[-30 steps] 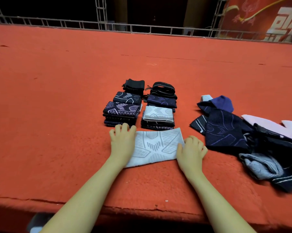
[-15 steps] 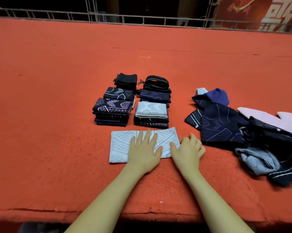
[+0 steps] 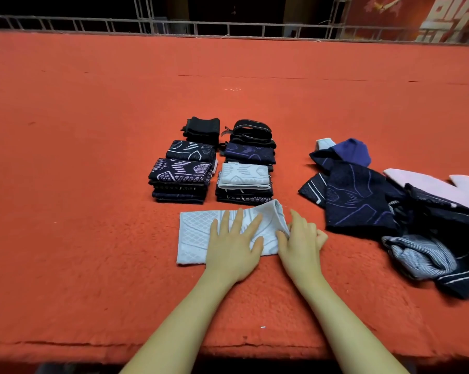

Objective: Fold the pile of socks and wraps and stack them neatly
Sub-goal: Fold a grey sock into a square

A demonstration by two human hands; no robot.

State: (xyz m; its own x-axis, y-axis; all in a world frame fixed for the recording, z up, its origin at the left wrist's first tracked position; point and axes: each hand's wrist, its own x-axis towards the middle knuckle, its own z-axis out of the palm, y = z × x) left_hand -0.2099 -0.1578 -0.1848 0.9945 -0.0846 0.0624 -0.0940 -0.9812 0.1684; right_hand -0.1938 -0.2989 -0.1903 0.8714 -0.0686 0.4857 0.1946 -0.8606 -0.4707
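Note:
A pale grey patterned sock (image 3: pixel 195 233) lies flat on the red carpet in front of me. My left hand (image 3: pixel 234 244) presses flat on its middle with fingers spread. My right hand (image 3: pixel 302 240) pinches the sock's right end, which is lifted and curling over toward the left. Behind the sock stand two rows of folded pieces: a dark patterned stack (image 3: pixel 180 179) on the left and a stack topped by a grey folded sock (image 3: pixel 244 176) on the right. An unfolded pile of dark blue, striped and pink socks and wraps (image 3: pixel 390 209) lies to the right.
The red carpeted surface (image 3: pixel 93 130) stretches wide to the left and far back. Its front edge (image 3: pixel 66 346) runs just below my forearms. A metal railing (image 3: pixel 228 25) lines the far edge.
My right hand has taken hold of the grey sock's right end and raised it, starting to turn it over leftward. My left hand stays pressed on the middle.

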